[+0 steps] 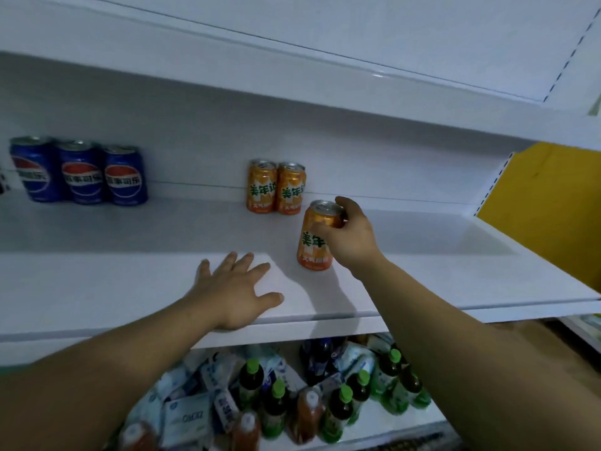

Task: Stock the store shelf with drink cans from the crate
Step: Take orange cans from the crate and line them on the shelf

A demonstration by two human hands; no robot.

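Head view, then: what has the right hand [348, 237] got?
It grips an orange can [313, 252] near the top, thumb on the near side, fingers curled round the rim from the far side.
And where is that can?
On the white shelf [130, 288], about mid-depth and right of centre, close to upright. Its base meets the board, though I cannot tell whether it stands there with its full weight.
Anything near it?
Two orange cans [276, 187] of the same kind stand touching side by side at the back wall, just behind and slightly left of the held one, apart from it.
What about the left hand [234, 291]?
Wide and holding nothing. It lies palm down on the front part of the shelf with fingers spread, left of the held can and not touching it.
What else is on that board?
Three blue cans [79, 172] in a tight row at the back, far left, well apart from the orange ones.
Below?
On the lower shelf, green-capped bottles [250, 382] among pale packets [187, 415], partly hidden by the forearms. A yellow panel [546, 203] closes the right end
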